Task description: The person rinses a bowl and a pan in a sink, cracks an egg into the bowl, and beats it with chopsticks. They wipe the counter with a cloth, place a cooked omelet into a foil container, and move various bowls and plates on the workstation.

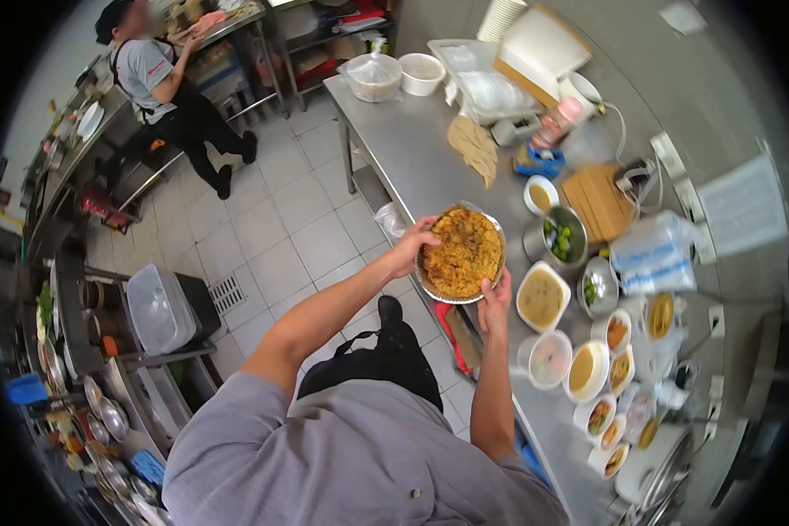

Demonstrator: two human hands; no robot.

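Observation:
A round foil tray [420, 282] full of an orange-brown dish that looks like rice [465, 252] is held between both hands, over the edge of the steel table. My left hand [409, 247] grips its left rim, thumb on top and the fingers hidden underneath. On the lower right rim, my right hand [497, 304] is closed with its thumb over the edge. Just right of the tray stand a square white bowl of brownish soup [542, 296] and a metal pot with green pieces [556, 238].
Several small bowls of food, such as a white bowl [598, 416], line the right of the steel table [386, 131]. A beige cloth [473, 149] lies farther back. A co-worker [162, 83] stands at the far-left counter. Clear plastic bins [160, 307] stand at left.

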